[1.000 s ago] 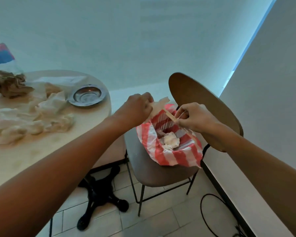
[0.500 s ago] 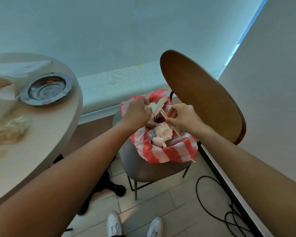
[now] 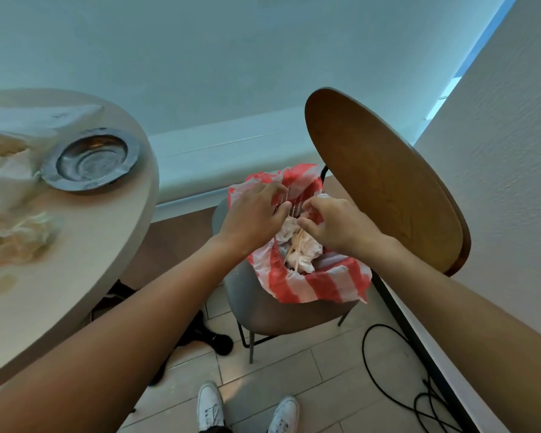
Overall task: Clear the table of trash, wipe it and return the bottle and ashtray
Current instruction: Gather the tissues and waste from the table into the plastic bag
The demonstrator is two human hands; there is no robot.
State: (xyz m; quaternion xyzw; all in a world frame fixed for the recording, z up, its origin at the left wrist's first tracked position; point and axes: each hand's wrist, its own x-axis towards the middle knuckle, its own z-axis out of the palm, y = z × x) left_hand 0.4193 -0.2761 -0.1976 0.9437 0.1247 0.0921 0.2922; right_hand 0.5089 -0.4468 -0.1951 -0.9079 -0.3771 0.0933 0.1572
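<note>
A red-and-white striped plastic bag (image 3: 319,284) sits open on a chair seat. Inside it lie crumpled tissues (image 3: 308,256) and thin wooden sticks (image 3: 296,250). My left hand (image 3: 253,214) hovers over the bag's left rim with fingers spread and nothing in it. Just right of it, my right hand (image 3: 333,223) hangs over the bag's mouth, fingers loosely apart and empty. A round metal ashtray (image 3: 89,162) rests near the edge of the round beige table (image 3: 91,254) on the left. Crumpled, stained tissues (image 3: 13,189) lie beside the ashtray. No bottle is in view.
The chair's brown wooden back (image 3: 378,176) rises right behind the bag, close to a white wall. A black cable (image 3: 388,370) loops on the tiled floor at the right. My white shoes (image 3: 211,407) stand below the chair, and the table's black foot (image 3: 213,339) is to their left.
The sticks left my right hand and the paper left my left hand; both now lie in the bag. My view swung right and down, so the bottle dropped out of sight.
</note>
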